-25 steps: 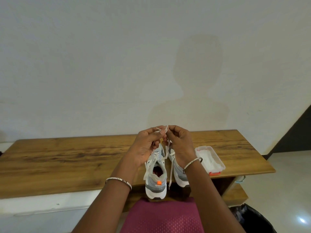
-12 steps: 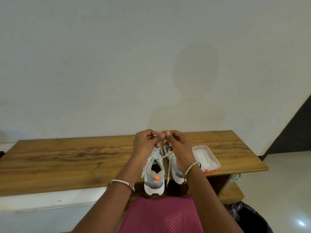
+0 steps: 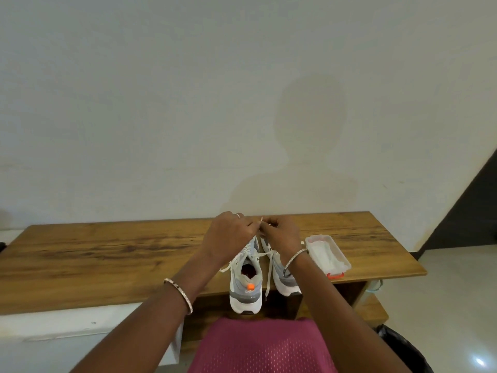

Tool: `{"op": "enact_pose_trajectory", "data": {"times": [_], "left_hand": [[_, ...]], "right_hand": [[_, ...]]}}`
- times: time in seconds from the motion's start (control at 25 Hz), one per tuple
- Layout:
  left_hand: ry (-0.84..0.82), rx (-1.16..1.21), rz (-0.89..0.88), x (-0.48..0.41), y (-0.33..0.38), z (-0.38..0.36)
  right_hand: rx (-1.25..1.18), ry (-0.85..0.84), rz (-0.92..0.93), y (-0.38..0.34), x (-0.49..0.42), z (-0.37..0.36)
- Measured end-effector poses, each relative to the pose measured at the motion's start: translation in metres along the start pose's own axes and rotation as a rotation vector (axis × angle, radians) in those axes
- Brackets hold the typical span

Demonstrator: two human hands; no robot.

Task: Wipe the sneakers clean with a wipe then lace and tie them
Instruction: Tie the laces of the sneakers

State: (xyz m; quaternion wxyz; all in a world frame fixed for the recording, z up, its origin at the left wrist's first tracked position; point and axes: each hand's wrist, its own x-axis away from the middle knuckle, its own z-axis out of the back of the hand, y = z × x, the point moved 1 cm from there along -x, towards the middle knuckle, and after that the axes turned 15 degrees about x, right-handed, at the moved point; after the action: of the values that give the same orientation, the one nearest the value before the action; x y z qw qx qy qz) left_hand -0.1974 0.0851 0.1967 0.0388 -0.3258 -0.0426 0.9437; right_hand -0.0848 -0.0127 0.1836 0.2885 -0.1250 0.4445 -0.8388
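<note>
Two white and grey sneakers stand side by side at the front edge of the wooden table (image 3: 107,254), heels toward me. The left sneaker (image 3: 246,289) has an orange dot on its heel tab; the right sneaker (image 3: 282,278) is partly hidden under my right wrist. My left hand (image 3: 231,238) and my right hand (image 3: 281,234) meet above the sneakers' toes, and each pinches a part of the white shoelace (image 3: 268,273). A loose lace end hangs down between the two shoes.
A clear plastic box of white wipes (image 3: 326,254) with an orange clasp sits on the table to the right of the sneakers. A pale wall rises behind the table. A dark bag (image 3: 403,348) lies on the floor at lower right.
Both hands have dropped lower and moved away from me over the shoes' toes, still pinching the lace. The camera has shifted slightly, so the table sits a little further left.
</note>
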Motion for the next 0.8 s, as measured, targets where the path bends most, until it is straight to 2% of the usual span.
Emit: {"op": "enact_pose_trajectory", "data": {"times": [0.08,0.2,0.32,0.44,0.52,0.68,0.8], "left_hand": [[-0.063,-0.003,0.1,-0.002,0.0,0.003],[-0.075,0.182,0.515,-0.01,-0.008,0.014],[-0.125,0.524,0.769,-0.017,-0.025,0.017],[-0.196,0.752,0.836,-0.019,-0.035,0.017],[-0.212,0.824,0.858,-0.022,-0.039,0.02],[-0.293,0.654,0.835,-0.029,-0.041,0.025],[-0.406,0.589,0.85,-0.034,-0.037,0.026]], "right_hand": [[-0.04,-0.032,0.006,-0.003,0.001,0.006],[-0.116,-0.082,0.111,-0.002,0.006,0.019],[0.113,-0.087,0.288,0.003,0.009,0.024],[0.184,-0.001,0.383,0.0,0.01,0.023],[0.218,0.027,0.427,0.0,0.009,0.022],[0.462,0.048,0.575,0.004,0.003,0.021],[0.539,0.057,0.588,0.001,0.001,0.017]]}}
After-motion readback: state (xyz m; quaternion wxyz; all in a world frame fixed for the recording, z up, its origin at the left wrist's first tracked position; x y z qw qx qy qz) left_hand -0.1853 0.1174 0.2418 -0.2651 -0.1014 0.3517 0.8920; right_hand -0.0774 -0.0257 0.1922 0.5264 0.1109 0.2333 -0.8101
